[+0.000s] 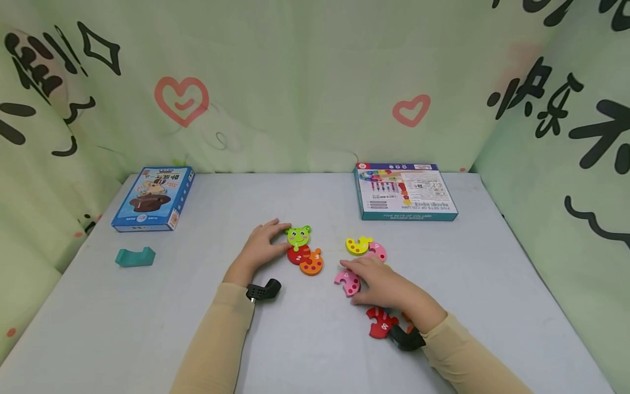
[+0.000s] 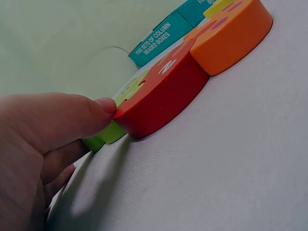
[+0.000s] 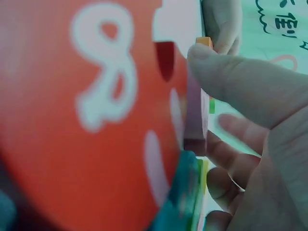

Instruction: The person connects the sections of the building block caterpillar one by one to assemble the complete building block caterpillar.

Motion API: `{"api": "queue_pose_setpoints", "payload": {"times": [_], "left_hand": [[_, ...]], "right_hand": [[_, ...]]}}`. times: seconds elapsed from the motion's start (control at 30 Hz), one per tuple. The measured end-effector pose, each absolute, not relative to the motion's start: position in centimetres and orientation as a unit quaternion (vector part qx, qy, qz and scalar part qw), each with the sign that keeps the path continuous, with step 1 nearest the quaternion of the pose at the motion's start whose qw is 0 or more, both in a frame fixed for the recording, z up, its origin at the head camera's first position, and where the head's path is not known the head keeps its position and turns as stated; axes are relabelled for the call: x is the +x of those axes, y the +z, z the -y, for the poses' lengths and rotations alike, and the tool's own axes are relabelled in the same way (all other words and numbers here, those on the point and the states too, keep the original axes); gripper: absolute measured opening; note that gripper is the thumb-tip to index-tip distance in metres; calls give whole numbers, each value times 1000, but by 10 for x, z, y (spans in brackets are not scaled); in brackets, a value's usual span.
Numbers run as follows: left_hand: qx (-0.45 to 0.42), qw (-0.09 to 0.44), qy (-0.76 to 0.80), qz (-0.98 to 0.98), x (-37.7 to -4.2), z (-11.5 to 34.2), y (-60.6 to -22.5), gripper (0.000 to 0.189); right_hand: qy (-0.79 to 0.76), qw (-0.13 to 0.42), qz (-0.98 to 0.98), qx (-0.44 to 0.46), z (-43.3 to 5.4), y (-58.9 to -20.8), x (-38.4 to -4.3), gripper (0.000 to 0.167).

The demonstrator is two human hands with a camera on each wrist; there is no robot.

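A caterpillar-like puzzle has a green smiling head piece, a red piece numbered 2 and an orange spotted piece, joined in a chain. My left hand holds the green head from its left side; in the left wrist view the thumb touches where green meets red. My right hand holds a pink spotted puzzle piece between thumb and fingers, flat near the table. Beyond that hand lie a yellow piece and another pink piece, partly hidden.
A red piece numbered 8 lies under the right wrist, with an orange piece partly hidden. At the back stand a blue box on the left and a teal-edged box on the right. A teal curved block lies at left.
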State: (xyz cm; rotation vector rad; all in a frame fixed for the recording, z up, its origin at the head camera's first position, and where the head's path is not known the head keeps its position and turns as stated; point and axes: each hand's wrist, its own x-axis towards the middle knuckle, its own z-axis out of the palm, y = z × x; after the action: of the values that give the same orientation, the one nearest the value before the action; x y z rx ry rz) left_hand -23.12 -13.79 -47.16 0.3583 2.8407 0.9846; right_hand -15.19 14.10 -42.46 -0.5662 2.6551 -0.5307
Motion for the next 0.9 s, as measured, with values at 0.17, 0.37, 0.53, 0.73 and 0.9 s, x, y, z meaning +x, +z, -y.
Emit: {"api": "queue_pose_setpoints", "payload": {"times": [0.17, 0.37, 0.53, 0.73, 0.9], "left_hand": [[121, 59, 324, -936, -231, 138, -472, 51], [119, 59, 327, -936, -230, 138, -471, 52], [111, 65, 333, -934, -231, 139, -471, 52], [115, 62, 331, -934, -232, 139, -474, 52], [113, 60, 330, -935, -233, 140, -474, 52]], "right_hand": [[-196, 176, -945, -194, -138, -423, -154, 60], [-241, 154, -935, -211, -127, -414, -174, 57], [-253, 162, -931, -207, -110, -413, -199, 54], [-225, 170, -936, -212, -99, -424, -216, 55], [-223, 177, -933, -218, -98, -428, -221, 55]]}}
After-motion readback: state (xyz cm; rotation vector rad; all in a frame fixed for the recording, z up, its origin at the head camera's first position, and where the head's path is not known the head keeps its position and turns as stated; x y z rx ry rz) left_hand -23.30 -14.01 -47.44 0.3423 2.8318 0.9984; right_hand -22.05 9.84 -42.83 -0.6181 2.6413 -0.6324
